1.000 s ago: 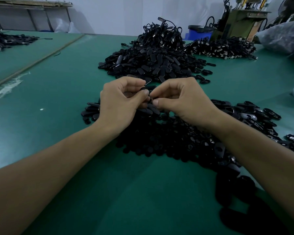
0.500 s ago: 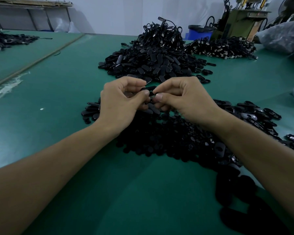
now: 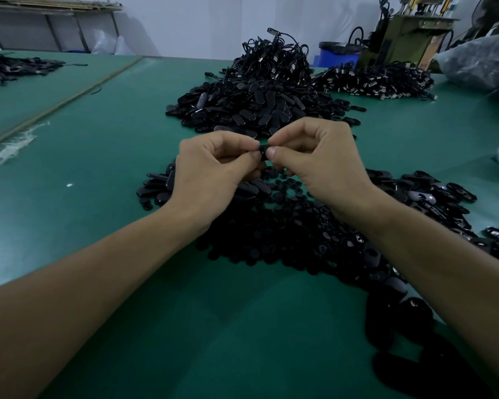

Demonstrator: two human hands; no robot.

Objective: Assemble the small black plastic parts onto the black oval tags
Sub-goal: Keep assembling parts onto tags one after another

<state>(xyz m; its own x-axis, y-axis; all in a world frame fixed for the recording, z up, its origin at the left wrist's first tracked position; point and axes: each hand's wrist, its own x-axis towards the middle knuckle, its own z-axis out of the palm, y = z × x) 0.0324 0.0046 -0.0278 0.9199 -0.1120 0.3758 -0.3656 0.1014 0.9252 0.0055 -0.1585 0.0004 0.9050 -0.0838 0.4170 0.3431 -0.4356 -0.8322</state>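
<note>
Tabletop (image 3: pixel 98 156) green, wall (image 3: pixel 213 21) white, tag heaps (image 3: pixel 257 102); left hand (image 3: pixel 211 174) and right hand (image 3: pixel 323 162) in pinch on one piece (image 3: pixel 264 149)

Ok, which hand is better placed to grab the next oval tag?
Probably left: the left hand is right above loose oval tags; those nearest the right hand lie farther out.

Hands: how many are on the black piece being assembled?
2. The left hand pinches the black piece from its left, the right hand from its right, above the near heap. Fingers hide most of it.
</note>
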